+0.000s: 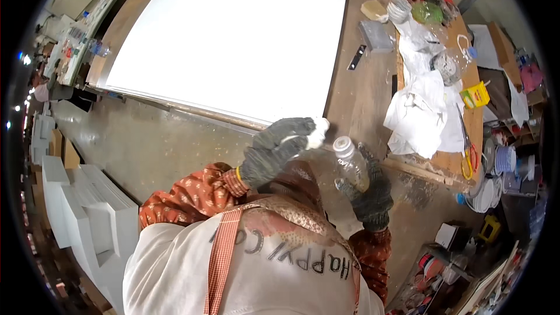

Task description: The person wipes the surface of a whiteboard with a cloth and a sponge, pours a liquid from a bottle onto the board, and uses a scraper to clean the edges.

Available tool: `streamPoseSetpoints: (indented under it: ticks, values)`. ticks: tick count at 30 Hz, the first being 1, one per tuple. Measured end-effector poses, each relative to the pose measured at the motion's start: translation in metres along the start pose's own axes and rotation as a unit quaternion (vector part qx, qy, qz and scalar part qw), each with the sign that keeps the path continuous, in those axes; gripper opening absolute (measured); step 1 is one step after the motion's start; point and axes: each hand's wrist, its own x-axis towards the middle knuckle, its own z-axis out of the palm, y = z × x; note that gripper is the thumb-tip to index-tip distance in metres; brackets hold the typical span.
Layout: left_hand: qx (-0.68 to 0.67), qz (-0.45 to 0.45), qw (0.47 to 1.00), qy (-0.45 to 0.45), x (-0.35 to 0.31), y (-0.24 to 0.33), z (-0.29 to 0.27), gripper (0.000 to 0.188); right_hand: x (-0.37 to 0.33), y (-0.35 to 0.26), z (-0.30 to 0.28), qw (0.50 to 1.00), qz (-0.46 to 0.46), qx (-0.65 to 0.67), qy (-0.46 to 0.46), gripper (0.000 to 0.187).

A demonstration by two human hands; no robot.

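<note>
My left hand (275, 147), in a dark grey work glove, is closed around a wad of white cloth or tissue (317, 133) at the near edge of the table. A large glossy white panel (233, 46) lies flat just beyond it. My right hand (372, 191), gloved the same way, grips a clear plastic bottle (353, 168) with a white cap. The bottle tilts toward the table, and a little yellowish content shows low in it. My right fingers are partly hidden behind the bottle. The wad and the bottle cap are close together but apart.
Right of the panel, the brown table (364, 105) holds a grey block (377, 36) and a small black tool (357, 57). Crumpled white paper (421, 111), red-orange scissors (468, 154) and a yellow box (475, 94) lie on a board. White panels (96, 216) are stacked at left.
</note>
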Motion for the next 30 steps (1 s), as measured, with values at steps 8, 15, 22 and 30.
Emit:
streamPoseSetpoints:
  ticks: [8,15,22,30]
  values:
    - [-0.250,-0.067,0.966,-0.032,-0.001,0.005,0.018,0.043,0.010,-0.019,0.002,0.995,-0.062,-0.071,-0.046,0.069]
    - [0.173,0.212,0.962,0.016,0.011,-0.022,0.003,0.040,0.021,-0.031,0.001,0.996,0.036,0.084,0.011,0.062]
    - [0.487,0.178,0.855,-0.017,0.021,-0.077,-0.038,0.031,0.025,-0.015,-0.007,0.981,0.079,0.143,0.101,0.072]
    - [0.386,0.134,0.830,0.380,-0.025,-0.030,-0.265,0.023,0.023,-0.011,-0.007,0.928,0.157,0.304,0.146,0.069]
